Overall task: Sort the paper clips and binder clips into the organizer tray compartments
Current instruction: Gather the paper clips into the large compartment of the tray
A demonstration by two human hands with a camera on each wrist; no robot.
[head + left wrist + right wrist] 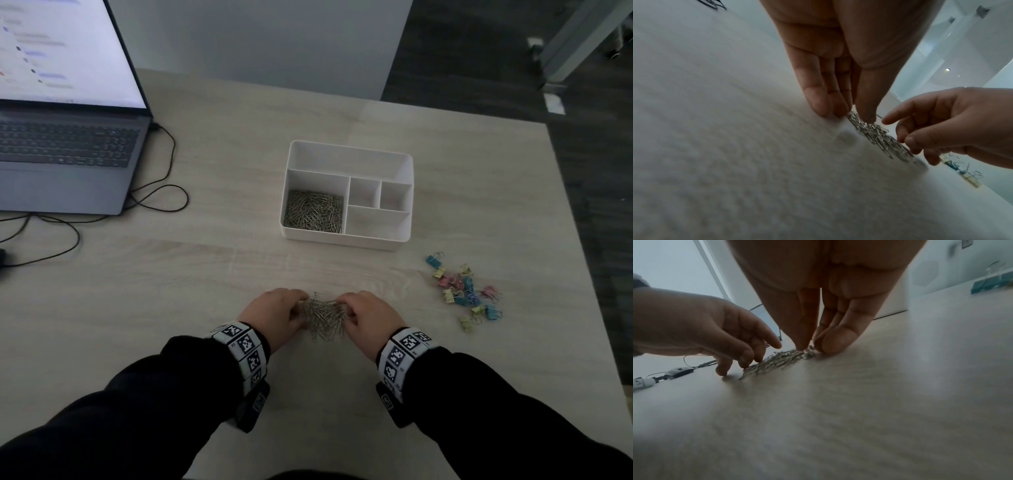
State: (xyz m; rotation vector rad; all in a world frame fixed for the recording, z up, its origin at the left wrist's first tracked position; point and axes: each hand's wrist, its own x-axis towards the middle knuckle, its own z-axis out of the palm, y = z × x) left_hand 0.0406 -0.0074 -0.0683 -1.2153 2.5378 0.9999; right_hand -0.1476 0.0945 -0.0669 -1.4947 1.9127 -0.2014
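Observation:
A loose pile of silver paper clips (323,317) lies on the table in front of me. My left hand (277,315) pinches its left end and my right hand (370,318) pinches its right end. In the left wrist view the left hand (846,112) has its thumb on the pile (879,138) and its fingertips beside it. In the right wrist view the right hand (812,345) closes thumb and fingers on the pile's (774,360) end. The white organizer tray (349,147) stands beyond, its front-left compartment holding paper clips (313,214). Coloured binder clips (466,291) lie scattered at the right.
An open laptop (68,137) sits at the back left, with black cables (161,195) trailing over the table beside it. The table's right edge runs just past the binder clips. The tray's other compartments hold nothing.

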